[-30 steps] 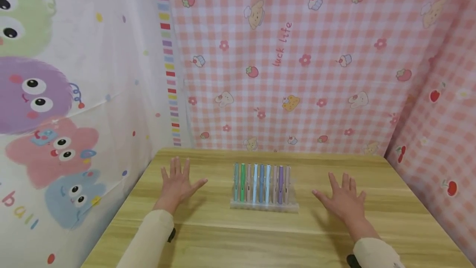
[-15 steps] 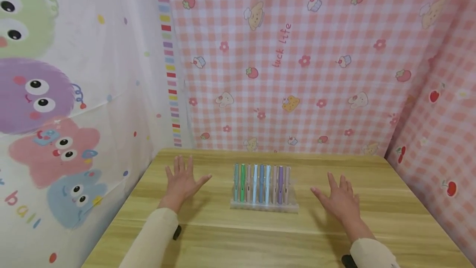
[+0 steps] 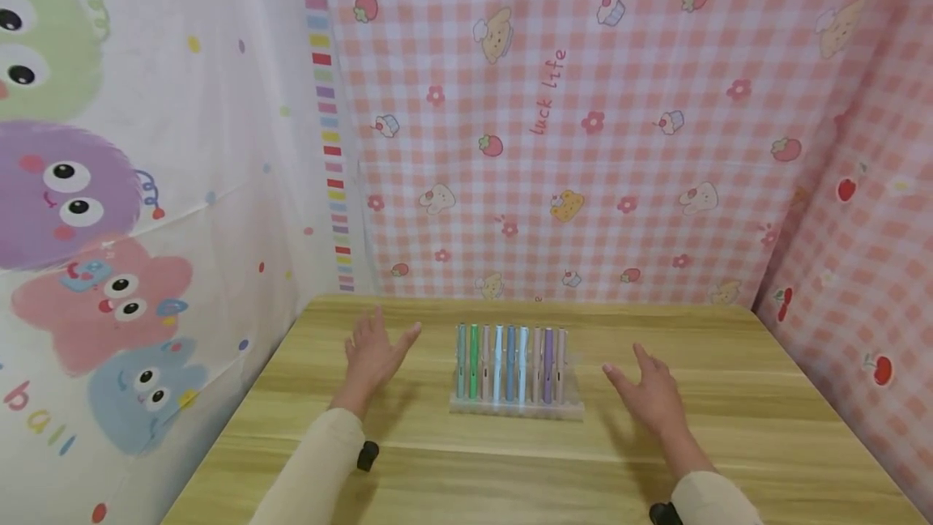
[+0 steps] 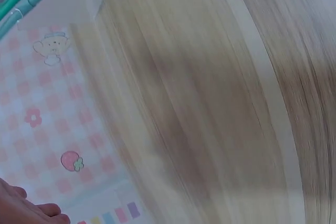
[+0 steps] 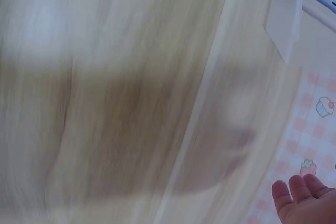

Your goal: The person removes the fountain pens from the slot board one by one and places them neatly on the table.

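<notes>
A clear stand [image 3: 516, 411] in the middle of the table holds a row of several pens, among them a green pen [image 3: 474, 363], a blue pen [image 3: 511, 364] and a purple pen [image 3: 548, 366]. To the left of the stand, my left hand [image 3: 370, 361] hovers with thumb and fingers spread, holding nothing. My right hand [image 3: 653, 397] is on the other side, fingers loosely extended and apart from the stand. Parts of the pens and stand also show at the top corners of both wrist views.
The wooden table [image 3: 510, 476] reaches back to a pink checked cloth [image 3: 568, 160]. A white cloth with cartoon figures [image 3: 197, 209] hangs at the left, and a cherry-print checked cloth [image 3: 875, 266] at the right.
Both hands have moved inward toward the pen stand and turned so that the palms face each other more. The pens and stand stay in place.
</notes>
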`<state>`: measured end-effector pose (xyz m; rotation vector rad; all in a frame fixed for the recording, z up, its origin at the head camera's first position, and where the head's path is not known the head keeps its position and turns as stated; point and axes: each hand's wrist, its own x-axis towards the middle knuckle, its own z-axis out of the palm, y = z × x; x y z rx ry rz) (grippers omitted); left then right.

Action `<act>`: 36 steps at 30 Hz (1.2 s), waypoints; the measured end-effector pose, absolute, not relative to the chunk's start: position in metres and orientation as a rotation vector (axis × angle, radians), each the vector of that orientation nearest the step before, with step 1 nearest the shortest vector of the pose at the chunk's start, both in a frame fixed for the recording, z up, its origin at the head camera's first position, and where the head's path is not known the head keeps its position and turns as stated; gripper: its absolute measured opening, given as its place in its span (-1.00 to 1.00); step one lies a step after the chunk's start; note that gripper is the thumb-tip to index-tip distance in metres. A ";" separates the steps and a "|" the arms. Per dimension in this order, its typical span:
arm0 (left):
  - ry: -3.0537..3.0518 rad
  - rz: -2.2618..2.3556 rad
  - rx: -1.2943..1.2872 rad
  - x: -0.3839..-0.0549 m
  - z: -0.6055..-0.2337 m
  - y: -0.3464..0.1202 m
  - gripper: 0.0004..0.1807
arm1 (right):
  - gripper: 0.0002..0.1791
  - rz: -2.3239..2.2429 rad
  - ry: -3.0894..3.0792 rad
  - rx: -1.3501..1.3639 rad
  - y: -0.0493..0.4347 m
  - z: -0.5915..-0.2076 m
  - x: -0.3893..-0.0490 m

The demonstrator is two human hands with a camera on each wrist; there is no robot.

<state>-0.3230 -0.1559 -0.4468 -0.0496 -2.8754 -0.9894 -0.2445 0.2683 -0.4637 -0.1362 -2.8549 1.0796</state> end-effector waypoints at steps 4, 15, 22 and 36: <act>-2.795 -1.165 -0.016 -0.323 -0.451 -0.148 0.18 | -0.09 1.203 -2.811 -0.161 0.261 -0.465 -0.244; -2.497 -1.662 0.052 -0.324 -0.459 -0.126 0.08 | -0.28 1.340 -2.750 -0.200 0.242 -0.481 -0.242; -2.367 -1.869 0.148 -0.322 -0.468 -0.111 -0.07 | -0.33 1.532 -2.681 -0.276 0.231 -0.492 -0.238; -2.284 -2.075 0.160 -0.314 -0.495 -0.097 -0.32 | -0.52 1.742 -2.503 -0.373 0.220 -0.515 -0.236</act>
